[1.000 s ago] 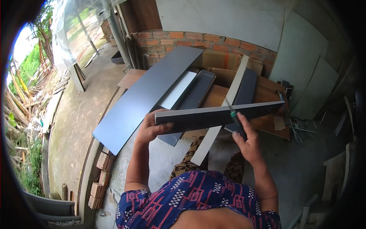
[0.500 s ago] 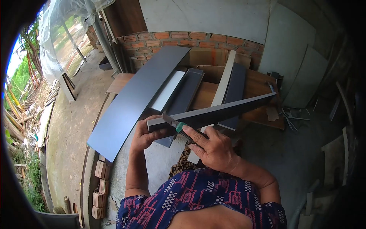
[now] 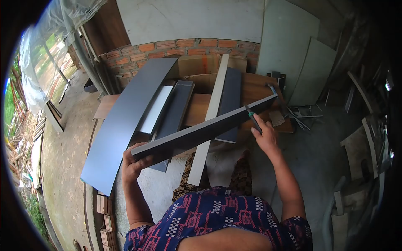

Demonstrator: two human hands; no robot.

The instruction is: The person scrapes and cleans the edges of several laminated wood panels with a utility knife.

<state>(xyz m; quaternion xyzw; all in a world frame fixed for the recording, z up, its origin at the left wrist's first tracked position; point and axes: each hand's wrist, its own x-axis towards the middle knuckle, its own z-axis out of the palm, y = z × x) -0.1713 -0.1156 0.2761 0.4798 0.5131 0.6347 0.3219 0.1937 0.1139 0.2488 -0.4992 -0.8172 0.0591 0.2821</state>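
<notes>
A long dark board [image 3: 197,138] with a pale narrow edge is held up at a slant in front of me. My left hand [image 3: 135,163] grips its near left end, thumb over the dark face and fingers behind. Close to the board's far right end, my right hand [image 3: 265,133] is closed round a utility knife [image 3: 253,119] with a dark handle and green part. The knife's blade meets the pale edge of the board. Beneath, a narrow cream strip [image 3: 209,125] and a dark panel [image 3: 229,100] lie on a brown wooden surface [image 3: 197,109].
To the left leans a wide grey-blue panel [image 3: 130,117], beside a white panel [image 3: 155,109] and another dark panel [image 3: 178,104]. Behind stands a low brick wall [image 3: 167,45]. Stacked bricks [image 3: 104,205] sit at lower left. Thin offcuts [image 3: 299,119] lie on the floor at right.
My right hand has slid the knife along the board's edge from the left end to near the far right end. My left hand keeps its grip; the view has shifted.
</notes>
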